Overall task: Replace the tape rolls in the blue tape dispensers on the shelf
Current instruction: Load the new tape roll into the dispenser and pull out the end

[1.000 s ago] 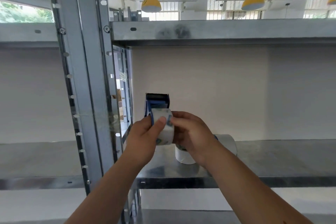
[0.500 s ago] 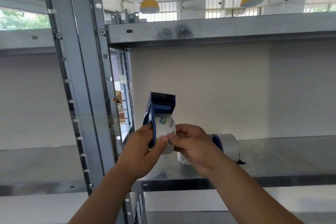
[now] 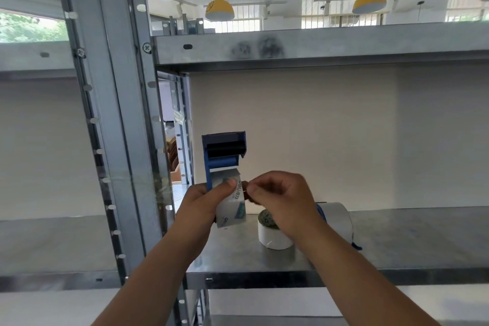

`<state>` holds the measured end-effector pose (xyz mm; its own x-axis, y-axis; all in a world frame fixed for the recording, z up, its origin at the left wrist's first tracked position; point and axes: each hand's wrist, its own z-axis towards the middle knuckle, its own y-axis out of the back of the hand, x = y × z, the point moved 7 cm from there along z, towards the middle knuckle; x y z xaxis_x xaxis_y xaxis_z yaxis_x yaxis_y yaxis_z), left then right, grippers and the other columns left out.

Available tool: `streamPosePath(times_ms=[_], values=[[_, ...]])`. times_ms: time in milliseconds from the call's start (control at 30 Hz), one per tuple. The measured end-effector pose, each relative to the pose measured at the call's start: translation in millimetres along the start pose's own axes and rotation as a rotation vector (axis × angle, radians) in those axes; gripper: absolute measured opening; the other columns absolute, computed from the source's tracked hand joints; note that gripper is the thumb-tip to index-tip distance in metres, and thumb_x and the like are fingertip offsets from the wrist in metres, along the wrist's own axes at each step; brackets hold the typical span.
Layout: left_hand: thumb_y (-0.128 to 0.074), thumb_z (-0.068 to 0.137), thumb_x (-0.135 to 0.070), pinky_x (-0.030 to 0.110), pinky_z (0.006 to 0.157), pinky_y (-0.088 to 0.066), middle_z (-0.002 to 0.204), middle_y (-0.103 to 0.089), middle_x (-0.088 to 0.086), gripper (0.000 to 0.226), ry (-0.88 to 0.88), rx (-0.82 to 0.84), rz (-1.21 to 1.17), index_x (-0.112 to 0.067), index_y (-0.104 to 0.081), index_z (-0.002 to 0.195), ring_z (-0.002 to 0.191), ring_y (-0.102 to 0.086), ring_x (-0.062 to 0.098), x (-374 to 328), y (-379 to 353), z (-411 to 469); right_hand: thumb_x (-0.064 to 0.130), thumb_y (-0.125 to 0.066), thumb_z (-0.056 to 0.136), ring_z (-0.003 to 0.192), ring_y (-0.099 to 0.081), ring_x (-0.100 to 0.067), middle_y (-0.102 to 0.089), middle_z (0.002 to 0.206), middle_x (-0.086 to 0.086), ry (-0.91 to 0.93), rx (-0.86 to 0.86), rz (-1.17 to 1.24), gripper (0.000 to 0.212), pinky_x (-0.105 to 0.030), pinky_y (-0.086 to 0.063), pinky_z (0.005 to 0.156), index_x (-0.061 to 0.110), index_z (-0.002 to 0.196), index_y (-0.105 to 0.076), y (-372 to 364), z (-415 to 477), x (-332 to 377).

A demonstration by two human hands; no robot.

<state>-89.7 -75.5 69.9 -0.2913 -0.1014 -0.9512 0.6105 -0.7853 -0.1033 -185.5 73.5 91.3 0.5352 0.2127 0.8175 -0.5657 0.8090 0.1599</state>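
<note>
A person stands at a metal shelf and holds a blue dispenser upright in front of it, above the shelf's front edge. The left hand is wrapped around the dispenser's lower part, its thumb pressed across the face of the roll seated in the frame; the roll's whitish band carries small blue-green printing. The dispenser's head, with a dark roller inside a blue hood, rises clear above both hands. The right hand is just right of the roll, thumb and forefinger pinched together at the roll's edge; whether they grip a loose tape end or only touch the roll cannot be told from this angle.

On the shelf, behind and below the right hand, a white roll stands on its flat side, its core facing up and partly covered by the wrist. Just right of it a second dispenser lies on the shelf, a pale roll filling its blue frame, with a blue end poking out near the right forearm. The two things sit close together, but contact is not clear.

A grey upright post with a row of holes stands left of the dispenser. An upper shelf with dark smudges on its front edge runs overhead, and yellow lamps hang beyond it.
</note>
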Motion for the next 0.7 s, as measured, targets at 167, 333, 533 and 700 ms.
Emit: streamPosePath(times_ms=[167, 333, 533, 700], values=[[-0.070, 0.072, -0.054, 0.019, 0.056, -0.058, 0.089, -0.084, 0.003, 0.031, -0.045, 0.130, 0.048, -0.028, -0.085, 0.080, 0.079, -0.082, 0.021, -8.3, -6.9, -1.6, 0.025, -0.079, 0.089, 0.081, -0.070, -0.006, -0.076, 0.087, 0.021, 0.154, -0.042, -0.172, 0.014, -0.019, -0.057, 0.072, 0.031, 0.101, -0.081, 3.1, 12.2, 16.0], [-0.067, 0.072, -0.065, 0.023, 0.068, -0.061, 0.093, -0.084, -0.001, 0.034, -0.063, 0.159, 0.114, -0.039, -0.084, 0.084, 0.087, -0.081, 0.021, -4.4, -3.0, -1.8, 0.028, -0.080, 0.088, 0.083, -0.072, -0.009, -0.079, 0.087, 0.014, 0.123, 0.070, -0.185, 0.018, -0.025, -0.058, 0.078, 0.034, 0.105, -0.081, -4.0, 23.4, 16.9], [-0.063, 0.074, -0.066, 0.019, 0.065, -0.059, 0.088, -0.084, -0.006, 0.032, -0.098, 0.191, 0.164, -0.043, -0.084, 0.083, 0.078, -0.079, 0.011, -4.9, -1.3, -4.9, 0.029, -0.087, 0.079, 0.069, -0.068, 0.001, -0.076, 0.080, 0.010, 0.037, 0.179, -0.159, 0.025, -0.014, -0.052, 0.065, 0.043, 0.097, -0.076, -17.5, 30.6, 14.6], [-0.068, 0.076, -0.064, 0.033, 0.079, -0.060, 0.095, -0.084, -0.002, 0.031, -0.067, 0.186, 0.176, -0.040, -0.084, 0.088, 0.089, -0.080, 0.019, -3.7, 1.1, -3.9, 0.025, -0.084, 0.083, 0.077, -0.068, 0.007, -0.077, 0.091, 0.018, -0.009, 0.184, -0.212, 0.021, -0.013, -0.051, 0.069, 0.037, 0.099, -0.082, -24.3, 38.3, 9.2]])
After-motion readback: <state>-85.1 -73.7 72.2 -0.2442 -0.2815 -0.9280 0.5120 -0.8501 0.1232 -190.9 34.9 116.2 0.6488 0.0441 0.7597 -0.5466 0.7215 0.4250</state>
